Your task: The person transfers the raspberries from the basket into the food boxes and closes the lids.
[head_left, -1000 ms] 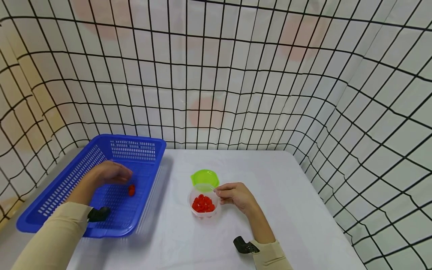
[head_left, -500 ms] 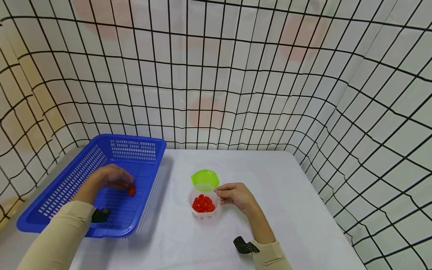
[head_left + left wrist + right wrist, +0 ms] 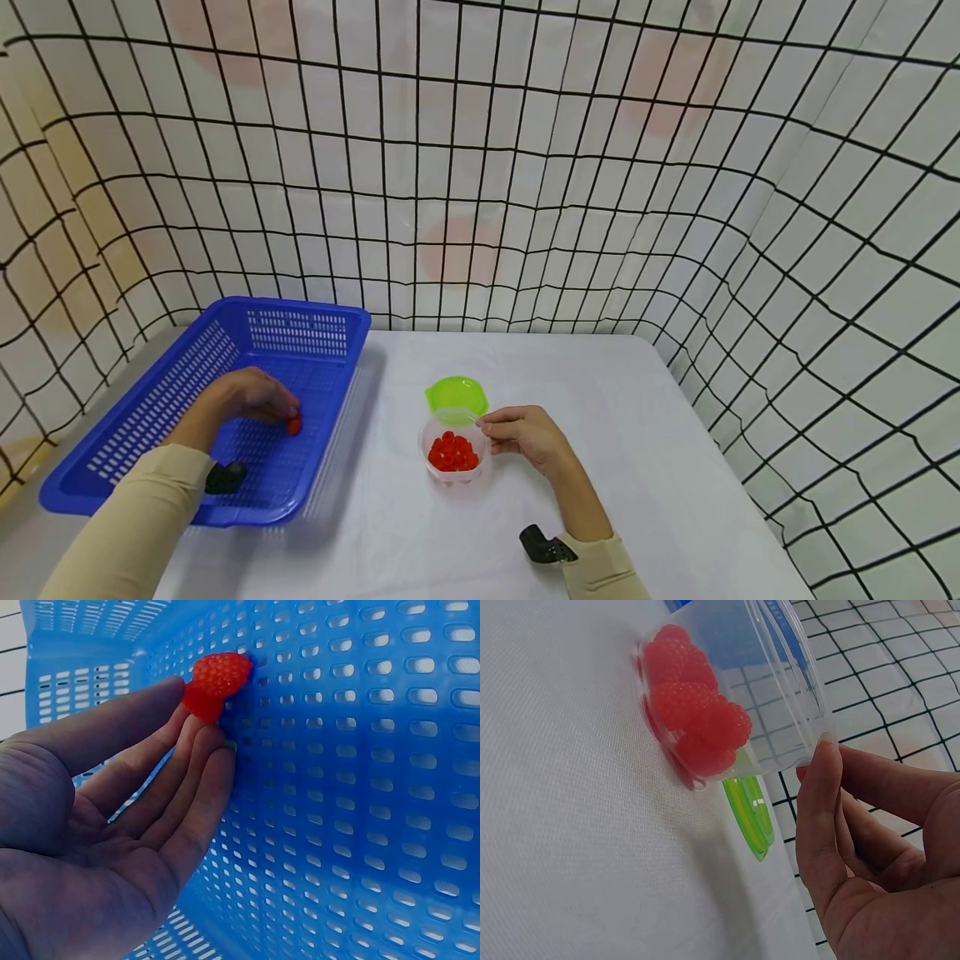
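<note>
Inside the blue basket (image 3: pixel 315 467), my left hand (image 3: pixel 251 396) pinches a red raspberry (image 3: pixel 202 703) between thumb and fingertips. A second raspberry (image 3: pixel 223 672) touches it and lies against the basket's floor. With thumb and fingers, my right hand (image 3: pixel 528 437) pinches the rim of a clear plastic container (image 3: pixel 433 467) on the table. Several red raspberries (image 3: pixel 697 705) are piled in that container, showing through its wall in the right wrist view. Just behind the container lies a bright green lid (image 3: pixel 456 392).
A white-covered table (image 3: pixel 600 375) carries everything. Black netting (image 3: pixel 465 200) over white sheeting encloses it at the back and both sides. The basket's slotted walls rise around my left hand. A black wrist camera (image 3: pixel 543 546) sits on the right wrist.
My left hand has moved down and slightly right inside the basket and taken hold of a raspberry. My right hand and the container have stayed in place.
</note>
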